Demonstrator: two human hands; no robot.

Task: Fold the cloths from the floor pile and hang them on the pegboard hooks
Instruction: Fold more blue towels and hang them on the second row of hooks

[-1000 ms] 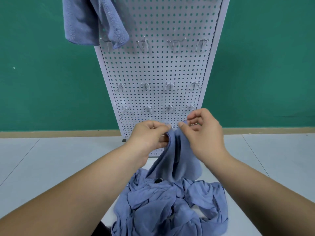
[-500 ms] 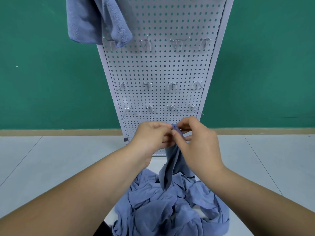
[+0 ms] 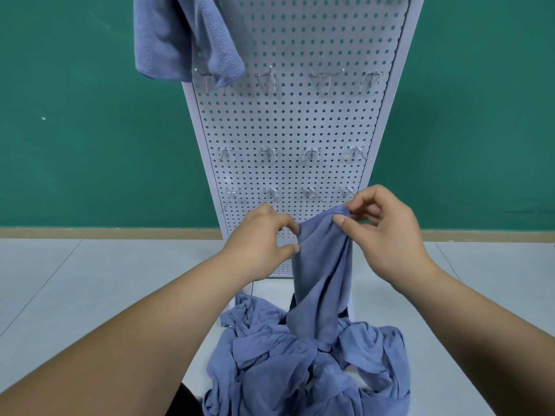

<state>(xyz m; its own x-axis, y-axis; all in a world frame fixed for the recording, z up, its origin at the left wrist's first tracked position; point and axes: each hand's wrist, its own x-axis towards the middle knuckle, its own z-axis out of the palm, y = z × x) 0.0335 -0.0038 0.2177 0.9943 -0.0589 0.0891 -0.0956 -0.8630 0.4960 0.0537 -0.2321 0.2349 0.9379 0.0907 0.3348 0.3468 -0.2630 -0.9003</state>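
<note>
- Two hands pinch the held cloth [image 3: 321, 265] by its top edge: left hand [image 3: 264, 235] at its 9 o'clock end, right hand [image 3: 387, 232] at 3 o'clock.
- It hangs down to the floor pile [image 3: 300, 367], at 6 o'clock of the pegboard [image 3: 300, 121].
- Step, likely: opening it for folding; next, find both corners and spread.
- Counted: one hung cloth [image 3: 180, 40] at 11 o'clock; twelve hooks [image 3: 268, 153], three rows.

wall [image 3: 75, 115]: plain green | skirting [image 3: 105, 233]: tan strip | floor [image 3: 75, 283]: pale grey tiles, even light

light: bright, even | shadows: soft, faint | edges: wide-angle bowing | focus: mostly sharp
</note>
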